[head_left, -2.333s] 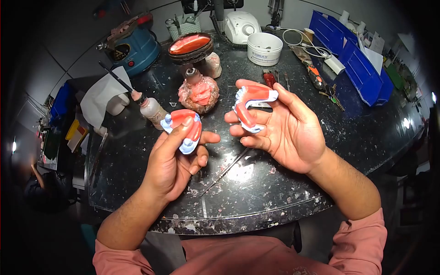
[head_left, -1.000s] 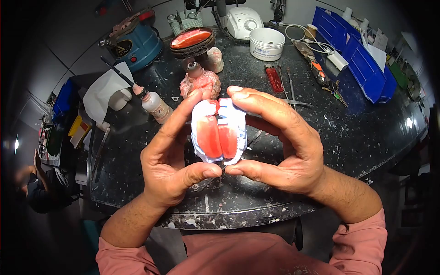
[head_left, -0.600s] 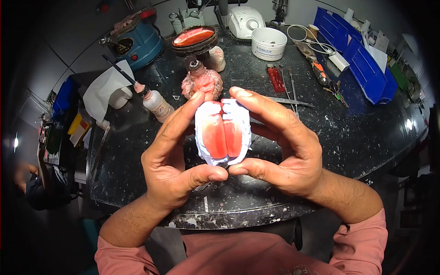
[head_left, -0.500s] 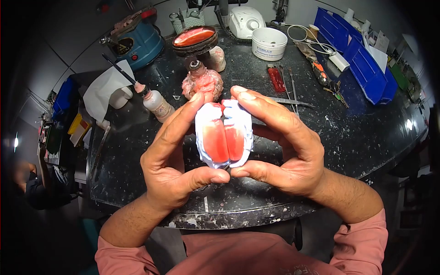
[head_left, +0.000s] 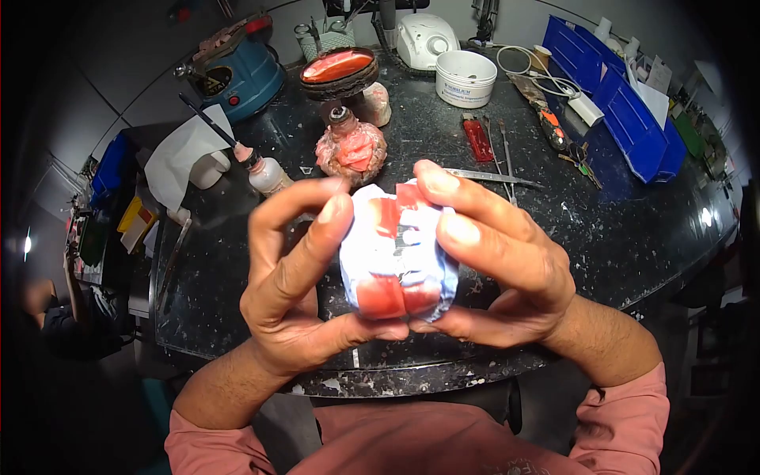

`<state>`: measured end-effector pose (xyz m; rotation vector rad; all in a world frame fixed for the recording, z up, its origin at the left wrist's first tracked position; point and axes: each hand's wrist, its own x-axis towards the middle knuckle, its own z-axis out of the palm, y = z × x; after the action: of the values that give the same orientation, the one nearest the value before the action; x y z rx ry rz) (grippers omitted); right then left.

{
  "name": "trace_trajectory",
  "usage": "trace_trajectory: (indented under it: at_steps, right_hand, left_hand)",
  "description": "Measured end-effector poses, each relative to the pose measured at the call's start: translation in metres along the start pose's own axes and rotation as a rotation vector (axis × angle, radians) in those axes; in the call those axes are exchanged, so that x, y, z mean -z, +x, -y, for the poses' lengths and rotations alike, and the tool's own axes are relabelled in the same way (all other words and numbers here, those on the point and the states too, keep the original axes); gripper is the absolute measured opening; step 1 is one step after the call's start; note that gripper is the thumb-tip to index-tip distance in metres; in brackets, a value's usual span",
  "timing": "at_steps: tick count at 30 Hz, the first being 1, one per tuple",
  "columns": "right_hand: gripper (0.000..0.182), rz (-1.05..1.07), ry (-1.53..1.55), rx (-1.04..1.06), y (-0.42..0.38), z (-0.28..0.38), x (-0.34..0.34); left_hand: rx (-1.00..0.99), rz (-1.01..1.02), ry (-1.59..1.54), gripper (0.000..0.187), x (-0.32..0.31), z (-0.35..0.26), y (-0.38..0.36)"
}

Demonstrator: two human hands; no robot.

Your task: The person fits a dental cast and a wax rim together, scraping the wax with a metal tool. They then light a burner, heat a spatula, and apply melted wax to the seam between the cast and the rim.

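Note:
A pair of whitish-blue dental casts meets along a seam in front of me, glare washing out part of the surface. My left hand [head_left: 279, 305] is closed around the left cast [head_left: 370, 257], thumb below and fingertips on its upper left side. On the other side, my right hand [head_left: 526, 277] grips the right cast [head_left: 431, 257], with two fingers over its upper edge and the thumb underneath. Red wax [head_left: 380, 297] lines both casts beside the seam, and pale teeth show on the right one. The undersides are hidden.
Behind the casts stand a wax-smeared burner [head_left: 352, 152] and a round dish of red wax [head_left: 336, 67]. A bottle with a brush [head_left: 267, 174] is at left. A white tub [head_left: 465, 77], red lighter [head_left: 476, 138], metal tools [head_left: 507, 162] and blue bins [head_left: 633, 111] lie beyond.
Both hands have brought the casts slightly down and right and tilted them, so teeth and wax now face me differently. The fingers have shifted on the casts.

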<state>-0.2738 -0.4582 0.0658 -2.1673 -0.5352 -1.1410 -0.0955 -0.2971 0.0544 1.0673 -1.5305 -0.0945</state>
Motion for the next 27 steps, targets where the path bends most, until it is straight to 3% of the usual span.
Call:
trace_trajectory:
  at_steps: [4,5,7,10,11,14,17,25,27]
  right_hand:
    - [0.082,0.007,-0.165,0.069,0.000,0.012,-0.006]
    - [0.076,0.071,-0.081,-0.016,0.001,0.022,0.002]
    - [0.069,0.084,-0.070,0.047,-0.002,0.025,0.002]
    - [0.064,0.063,-0.079,0.117,-0.002,0.029,-0.002]
    - [0.064,0.067,-0.088,0.122,-0.002,0.032,-0.003]
    - [0.063,0.060,-0.110,0.139,-0.002,0.031,-0.004]
    - [0.062,0.050,-0.133,0.135,-0.002,0.031,-0.004]
    - [0.056,0.058,-0.108,0.147,-0.001,0.022,-0.002]
    - [0.054,0.066,-0.138,0.142,-0.002,0.022,-0.001]
  left_hand:
    - [-0.070,0.083,0.201,0.079,0.006,-0.010,-0.002]
    - [-0.018,0.054,0.086,0.068,0.003,-0.012,-0.005]
    - [0.084,-0.006,-0.145,0.047,-0.002,-0.014,-0.008]
    - [0.285,0.158,-0.490,0.035,0.014,-0.032,0.007]
    - [0.011,0.070,-0.254,0.035,0.006,-0.025,-0.003]
    - [-0.015,0.038,-0.232,0.037,0.005,-0.023,-0.008]
    - [0.078,0.088,-0.272,0.038,0.008,-0.025,-0.006]
    - [-0.152,0.133,-0.207,0.039,0.006,-0.017,0.011]
    - [-0.110,0.103,-0.172,0.046,0.004,-0.020,0.003]
